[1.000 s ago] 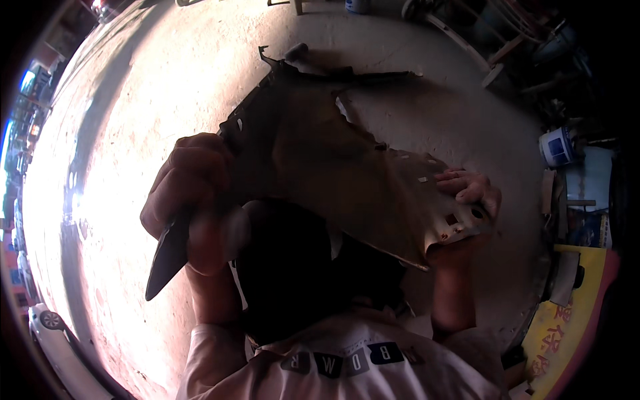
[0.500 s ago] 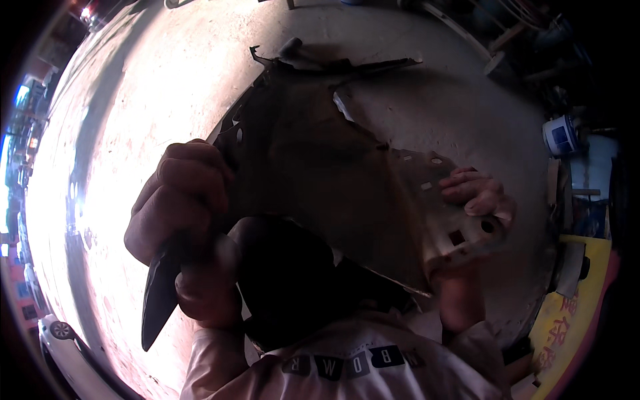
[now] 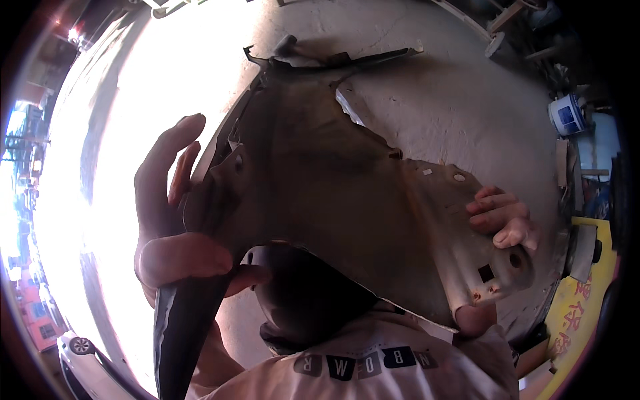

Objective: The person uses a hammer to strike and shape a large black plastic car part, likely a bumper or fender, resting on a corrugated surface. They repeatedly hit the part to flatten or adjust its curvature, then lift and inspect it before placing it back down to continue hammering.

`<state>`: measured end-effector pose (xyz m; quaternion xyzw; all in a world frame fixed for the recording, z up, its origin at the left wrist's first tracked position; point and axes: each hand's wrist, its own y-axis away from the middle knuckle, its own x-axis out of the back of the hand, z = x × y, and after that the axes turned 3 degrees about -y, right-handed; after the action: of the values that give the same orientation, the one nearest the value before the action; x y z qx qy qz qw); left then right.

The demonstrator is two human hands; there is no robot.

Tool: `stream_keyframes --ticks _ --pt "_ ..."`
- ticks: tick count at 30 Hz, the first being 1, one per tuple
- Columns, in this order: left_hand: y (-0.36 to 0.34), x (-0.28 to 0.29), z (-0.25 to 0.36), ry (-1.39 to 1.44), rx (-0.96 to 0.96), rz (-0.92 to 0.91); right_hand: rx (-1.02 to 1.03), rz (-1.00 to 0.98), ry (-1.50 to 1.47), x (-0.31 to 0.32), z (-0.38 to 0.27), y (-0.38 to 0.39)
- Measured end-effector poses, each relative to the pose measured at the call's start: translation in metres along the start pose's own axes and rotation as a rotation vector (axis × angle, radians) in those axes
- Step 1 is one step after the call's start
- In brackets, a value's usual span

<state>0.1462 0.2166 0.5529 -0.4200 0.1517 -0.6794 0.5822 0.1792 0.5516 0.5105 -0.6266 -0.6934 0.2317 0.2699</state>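
Note:
A large, dark, bent metal panel (image 3: 333, 187), like a car fender, fills the middle, with holes and rust spots at its right end and a narrow dark strip running down at lower left. My left hand (image 3: 173, 220) holds its left side, upper fingers raised and parted, thumb across the narrow part. My right hand (image 3: 500, 220) grips the right end, fingertips over the edge. Below the panel is a black shape (image 3: 307, 307) in shadow that I cannot make out, above my printed shirt.
Pale concrete floor (image 3: 460, 100) lies beyond, glaring at left. A white bucket (image 3: 565, 113), wooden pieces (image 3: 507, 20) and clutter line the right, with a yellow board (image 3: 573, 313) below. A white car (image 3: 90, 357) stands at lower left.
My left hand's upper fingers have uncurled and lifted from their fist grip. The panel's right end and my right hand have shifted rightward and slightly down, and the lower left strip reaches further down.

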Motion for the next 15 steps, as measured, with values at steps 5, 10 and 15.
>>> stream_keyframes --ticks 5,10,15 --pt "0.000 0.004 -0.007 -0.016 -0.025 -0.042 -0.079 0.029 0.061 -0.012 -0.015 -0.002" --pt "-0.011 0.005 -0.007 -0.096 0.019 -0.086 -0.057 -0.086 0.030 -0.009 -0.013 -0.008" --pt "-0.030 0.001 0.001 -0.217 0.082 -0.169 -0.043 -0.475 0.054 0.015 -0.017 -0.037"
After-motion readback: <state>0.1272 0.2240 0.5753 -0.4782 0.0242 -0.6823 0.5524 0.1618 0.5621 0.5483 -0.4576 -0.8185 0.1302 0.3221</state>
